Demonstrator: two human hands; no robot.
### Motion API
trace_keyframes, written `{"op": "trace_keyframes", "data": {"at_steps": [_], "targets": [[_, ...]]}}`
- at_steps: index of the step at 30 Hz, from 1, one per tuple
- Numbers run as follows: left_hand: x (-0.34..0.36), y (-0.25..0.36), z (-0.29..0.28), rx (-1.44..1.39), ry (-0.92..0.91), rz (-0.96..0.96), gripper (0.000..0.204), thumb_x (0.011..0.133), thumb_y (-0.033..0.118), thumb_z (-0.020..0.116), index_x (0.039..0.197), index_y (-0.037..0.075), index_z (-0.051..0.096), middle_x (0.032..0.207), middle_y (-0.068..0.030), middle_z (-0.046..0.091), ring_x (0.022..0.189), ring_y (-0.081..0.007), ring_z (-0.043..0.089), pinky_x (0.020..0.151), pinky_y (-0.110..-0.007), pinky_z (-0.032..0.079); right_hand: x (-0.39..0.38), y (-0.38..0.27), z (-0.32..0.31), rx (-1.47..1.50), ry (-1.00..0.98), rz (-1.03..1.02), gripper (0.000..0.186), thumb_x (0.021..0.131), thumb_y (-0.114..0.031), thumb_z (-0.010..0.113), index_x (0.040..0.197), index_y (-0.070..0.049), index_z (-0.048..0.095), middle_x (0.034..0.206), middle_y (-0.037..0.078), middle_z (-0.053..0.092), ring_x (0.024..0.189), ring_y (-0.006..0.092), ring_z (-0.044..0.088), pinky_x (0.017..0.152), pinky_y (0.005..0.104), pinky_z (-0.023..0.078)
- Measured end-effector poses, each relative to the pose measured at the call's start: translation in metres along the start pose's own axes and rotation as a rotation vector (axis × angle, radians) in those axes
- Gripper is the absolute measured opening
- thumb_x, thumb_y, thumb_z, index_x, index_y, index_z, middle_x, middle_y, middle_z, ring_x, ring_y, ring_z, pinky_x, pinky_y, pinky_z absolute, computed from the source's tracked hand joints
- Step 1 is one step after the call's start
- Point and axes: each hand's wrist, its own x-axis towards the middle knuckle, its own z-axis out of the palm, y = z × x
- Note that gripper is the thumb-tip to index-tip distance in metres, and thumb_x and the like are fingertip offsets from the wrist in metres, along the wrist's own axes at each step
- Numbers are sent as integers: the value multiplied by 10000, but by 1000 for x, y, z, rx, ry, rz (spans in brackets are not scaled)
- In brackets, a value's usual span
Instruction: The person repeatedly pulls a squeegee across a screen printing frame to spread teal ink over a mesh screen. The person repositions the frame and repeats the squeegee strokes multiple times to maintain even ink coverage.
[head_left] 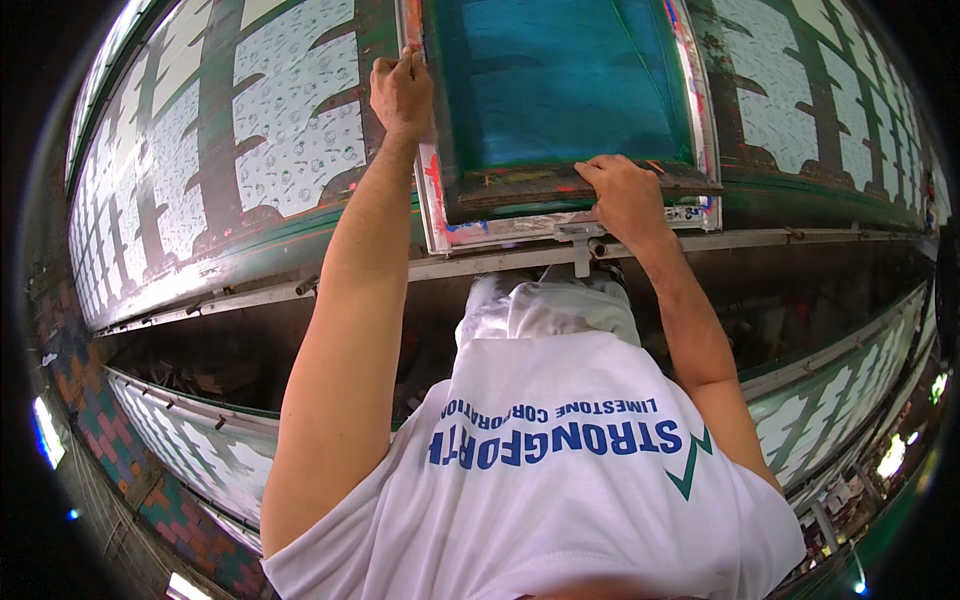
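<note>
One frame (510,231), long tables (216,170), brick floor (108,440)

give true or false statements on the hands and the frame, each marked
1. The left hand touches the left side of the pale, paint-smeared rectangular frame. True.
2. The right hand is on the long, dark, paint-stained bar. True.
3. That bar lies at the frame's far end. False: at the near end.
4. The frame surrounds a bright yellow board. False: it surrounds a flat, blue-green panel.
5. White, patterned sheets lie left and right of the frame. True.
</note>
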Motion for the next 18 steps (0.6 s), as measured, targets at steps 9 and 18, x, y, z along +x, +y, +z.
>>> {"op": "trace_keyframes", "data": {"at_steps": [9, 18], "targets": [[-1, 1, -2, 36, -35, -14, 477, 895, 482, 768, 1267, 184, 791, 1079, -99, 653, 1070, -278, 665, 925, -425, 552, -11, -1, -12, 26, -114, 36, 444, 781, 17, 706, 1211, -80, 764, 1171, 89, 761, 1111, 289, 714, 900, 438, 593], [2, 9, -7, 49, -98, -46, 513, 838, 425, 815, 1293, 191, 783, 1079, -95, 661, 1045, -283, 679, 915, -424, 564, -50, 13, 5, 111, -82, -188, 547, 814, 13, 682, 1356, 34, 613, 1336, 197, 635, 1280, 353, 616, 1105, 443, 505]]}}
